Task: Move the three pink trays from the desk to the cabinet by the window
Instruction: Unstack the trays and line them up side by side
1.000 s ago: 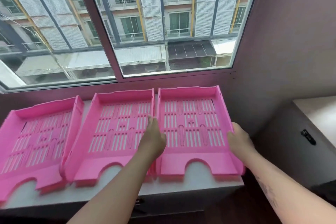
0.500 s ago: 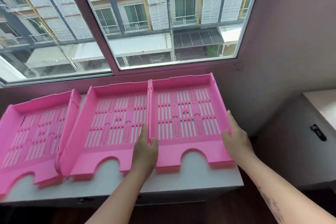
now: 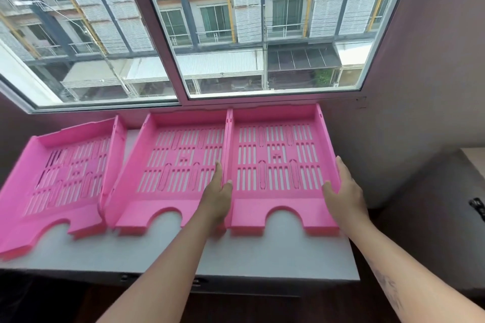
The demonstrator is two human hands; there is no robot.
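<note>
Three pink slotted trays lie side by side on the grey cabinet top (image 3: pixel 236 254) under the window. The right tray (image 3: pixel 278 199) has its back against the wall below the sill. My left hand (image 3: pixel 216 198) grips its left wall, thumb inside the tray, fingers in the gap beside the middle tray (image 3: pixel 168 199). My right hand (image 3: pixel 341 194) clasps its right wall. The left tray (image 3: pixel 47 207) sits angled, and its right edge overlaps the middle tray's left wall.
A large window (image 3: pixel 223 29) runs behind the trays. A plain wall (image 3: pixel 420 86) closes the right side. A lower white desk corner (image 3: pixel 475 162) with a small black object (image 3: pixel 478 205) sits at the far right. The cabinet's front edge (image 3: pixel 199 274) is near me.
Both hands pushed the right tray back toward the window until it lies level with the middle tray. The view tilted up slightly.
</note>
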